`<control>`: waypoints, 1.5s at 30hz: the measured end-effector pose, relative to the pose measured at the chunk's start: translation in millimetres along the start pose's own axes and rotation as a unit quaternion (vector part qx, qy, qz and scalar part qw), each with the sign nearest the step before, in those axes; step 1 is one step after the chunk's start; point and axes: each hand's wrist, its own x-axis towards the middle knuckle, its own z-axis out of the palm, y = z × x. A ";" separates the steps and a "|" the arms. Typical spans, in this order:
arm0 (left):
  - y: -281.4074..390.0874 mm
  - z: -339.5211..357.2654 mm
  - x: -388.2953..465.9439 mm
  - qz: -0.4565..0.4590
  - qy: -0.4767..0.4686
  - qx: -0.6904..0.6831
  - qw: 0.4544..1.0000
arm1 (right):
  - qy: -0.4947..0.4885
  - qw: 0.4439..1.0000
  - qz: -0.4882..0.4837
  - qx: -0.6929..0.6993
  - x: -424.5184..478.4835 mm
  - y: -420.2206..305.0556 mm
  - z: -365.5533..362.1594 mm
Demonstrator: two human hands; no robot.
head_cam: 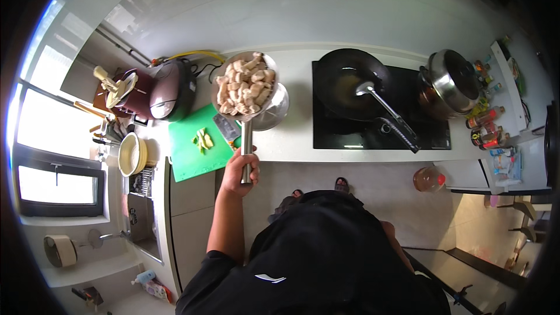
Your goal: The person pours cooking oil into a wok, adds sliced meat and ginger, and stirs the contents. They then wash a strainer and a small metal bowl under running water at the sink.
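My left hand [240, 170] grips the metal handle [246, 135] of a round strainer heaped with pale chunks of meat [245, 85]. Partly under the strainer, a metal bowl [276, 111] stands on the counter. To its left lies a green cutting board [183, 144] with cut green vegetable pieces [202, 141] and a cleaver [226, 129], whose handle is partly covered. On the black cooktop [420, 138] at right sits a dark wok [337, 65] with a little liquid. A metal cooking ladle [387, 106] rests in it, handle towards me. My right hand is out of view.
A rice cooker [170, 89] stands behind the board, and nested yellow bowls [131, 153] sit beside the sink [144, 227]. Right of the wok are a lidded steel pot [448, 85] and several seasoning bottles [483, 127]. A red-capped jug [426, 179] stands on the floor.
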 end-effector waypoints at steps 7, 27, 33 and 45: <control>-21.3 -19.5 44.2 -0.049 0.011 -0.019 0.999 | -0.140 0.855 -0.058 0.496 101.3 -19.8 -110.7; -36.0 -11.8 -1.2 -0.006 0.031 0.023 0.999 | -0.028 0.950 -0.265 0.165 54.4 -430.1 -181.3; -35.1 -3.2 -6.4 -0.012 0.030 0.023 0.999 | 0.021 0.876 -0.475 0.084 51.5 -479.5 -132.9; -34.5 3.3 -15.9 -0.015 0.043 0.016 0.999 | 0.120 0.737 -0.616 -0.251 88.9 -524.7 -95.3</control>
